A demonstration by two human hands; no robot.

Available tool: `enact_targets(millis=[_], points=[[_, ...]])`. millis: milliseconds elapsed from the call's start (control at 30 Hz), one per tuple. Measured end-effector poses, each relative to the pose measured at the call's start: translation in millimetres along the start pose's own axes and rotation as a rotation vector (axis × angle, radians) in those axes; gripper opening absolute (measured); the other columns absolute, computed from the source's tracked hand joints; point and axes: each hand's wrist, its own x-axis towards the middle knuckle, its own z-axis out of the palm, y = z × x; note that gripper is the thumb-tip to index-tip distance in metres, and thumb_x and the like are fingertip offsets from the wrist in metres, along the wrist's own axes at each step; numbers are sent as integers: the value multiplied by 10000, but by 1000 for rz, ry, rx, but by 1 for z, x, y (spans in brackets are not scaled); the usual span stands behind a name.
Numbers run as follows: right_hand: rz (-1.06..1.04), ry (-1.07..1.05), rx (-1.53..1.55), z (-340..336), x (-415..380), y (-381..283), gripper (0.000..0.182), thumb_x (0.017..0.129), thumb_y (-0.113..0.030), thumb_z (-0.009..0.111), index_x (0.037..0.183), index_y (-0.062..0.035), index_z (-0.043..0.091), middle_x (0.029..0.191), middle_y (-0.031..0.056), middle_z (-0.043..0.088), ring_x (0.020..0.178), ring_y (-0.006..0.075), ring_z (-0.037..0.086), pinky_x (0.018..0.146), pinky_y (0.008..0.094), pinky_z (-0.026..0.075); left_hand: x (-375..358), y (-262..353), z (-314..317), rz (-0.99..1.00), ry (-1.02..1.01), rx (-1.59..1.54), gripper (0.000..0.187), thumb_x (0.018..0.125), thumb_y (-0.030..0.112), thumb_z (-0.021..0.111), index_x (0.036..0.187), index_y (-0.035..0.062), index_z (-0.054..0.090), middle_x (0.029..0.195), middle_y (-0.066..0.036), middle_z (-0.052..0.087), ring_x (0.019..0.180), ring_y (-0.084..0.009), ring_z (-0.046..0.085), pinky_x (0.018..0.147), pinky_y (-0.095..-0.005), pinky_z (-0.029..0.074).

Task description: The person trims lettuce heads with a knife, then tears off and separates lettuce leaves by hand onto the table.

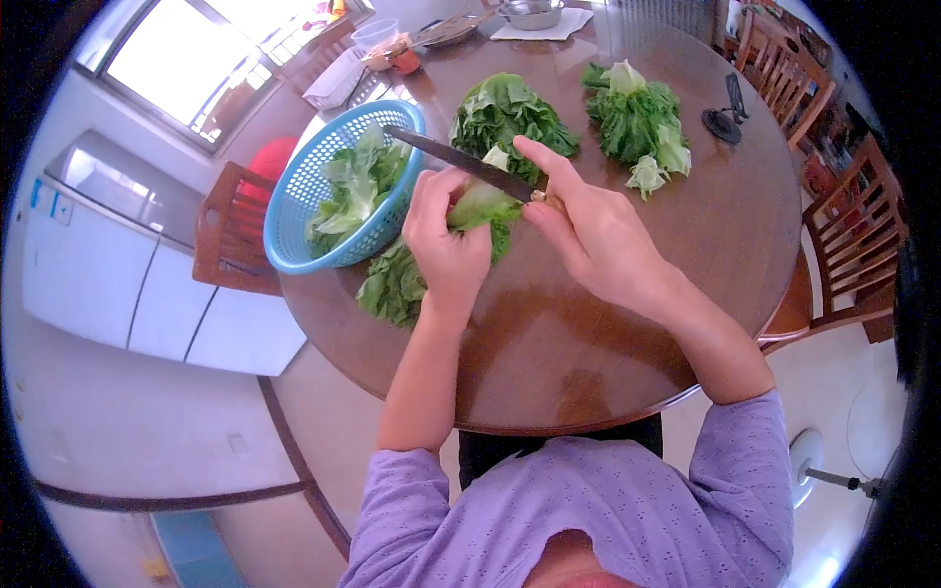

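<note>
My left hand (446,235) is closed around a piece of leafy green lettuce (480,208), whose frilly leaves show past the fingers. In my right hand (598,225) is a knife (456,159) with a long dark blade, pointing left across the top of the lettuce. Its handle is mostly hidden in the palm. To the left of my hands, a blue perforated basket (284,240) stands tilted with loose leaves (358,186) in it. Darker leaves (392,284) lie on the table beside the basket, partly behind my left hand.
A leafy green head (515,113) lies beyond my hands on the round brown table (588,363). More greens with pale cut ends (642,122) lie to its right, near a black stand (723,118). A metal bowl (530,14) sits at the far edge. Wooden chairs (853,235) surround the table.
</note>
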Motion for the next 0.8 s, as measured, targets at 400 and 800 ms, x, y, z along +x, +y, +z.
enact_targets(millis=[400,800], points=[[-58,102,-29,-4,5,5,394,896,-127,588,1284,-98,527,861,180,658,775,370,640,655,439,514,-3,4,9,70,-53,-64,319,672,-89,601,971,21,632,770,-99,570,646,-201,567,603,-284,462],[360,269,-430,-67,15,158,485,926,-411,521,1292,-93,528,953,230,658,914,422,623,779,464,492,5,14,7,-855,-124,-693,191,898,100,616,1063,2,614,956,-31,644,837,-113,610,744,-252,489]])
